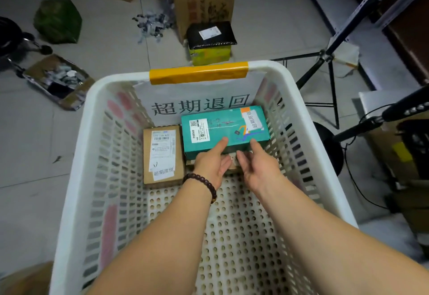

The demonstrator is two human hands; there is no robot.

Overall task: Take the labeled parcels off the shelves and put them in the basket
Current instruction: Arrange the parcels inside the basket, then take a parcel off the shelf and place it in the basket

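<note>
Pinching the near edge of the teal parcel with left hand and right hand alike: thumbs flat on its top, fingers loosely bent below its near face, a light, narrow hold rather than a firm clamp. Already inside the white basket, at its far end, just ahead of the fingertips and perched on a small brown parcel glimpsed between the two palms. Out past the left knuckles, touching the teal one's side or very nearly so, a labelled cardboard parcel flat on the basket floor.

Judging from this: three parcels in, the third being settled and needing only release. Behind the wrists, plenty of bare perforated floor for more. Beyond the fingertips, outside the rim, a black bagged parcel with a label, on a box on the floor; unclear whether part of the job. Number left to fetch: cannot tell.
</note>
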